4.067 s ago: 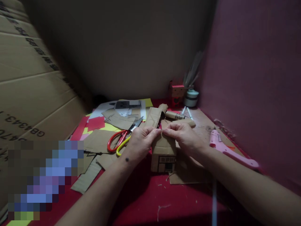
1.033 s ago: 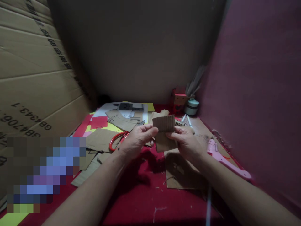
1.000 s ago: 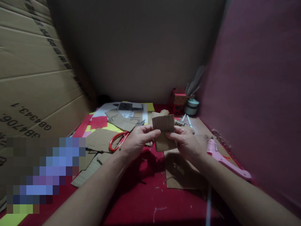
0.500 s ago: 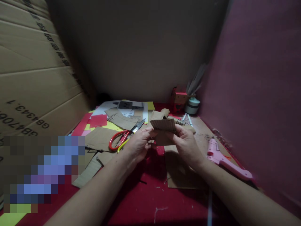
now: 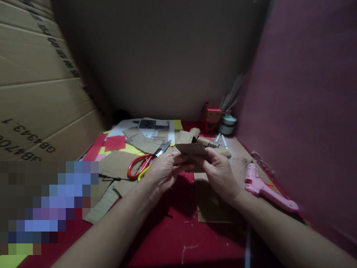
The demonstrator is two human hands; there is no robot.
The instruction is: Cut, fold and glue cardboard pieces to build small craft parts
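Note:
Between my two hands is a small folded piece of brown cardboard (image 5: 192, 149), its ridged upper flap tilted toward me. My left hand (image 5: 164, 167) pinches its left side, fingers reaching underneath. At the right edge, my right hand (image 5: 220, 165) grips it with thumb in front. Part of the piece is covered by my fingers. Just left of my left hand lie red-handled scissors (image 5: 136, 166) with blades pointing away. Beneath my right hand rests a flat cardboard sheet (image 5: 212, 208). Rolled cardboard pieces (image 5: 186, 136) sit right behind the held piece.
A pink glue gun (image 5: 256, 182) lies at the right. Cardboard scraps (image 5: 115, 163), red paper (image 5: 115, 142) and a printed sheet (image 5: 119, 128) spread across the left. A teal jar (image 5: 227, 124) and small red box (image 5: 212, 119) stand behind. A large carton (image 5: 41, 96) walls the left.
The ridged flap of the cardboard has tipped and looks darker, and less of the lower part shows. My left fingers have shifted along underneath it. The view has moved slightly.

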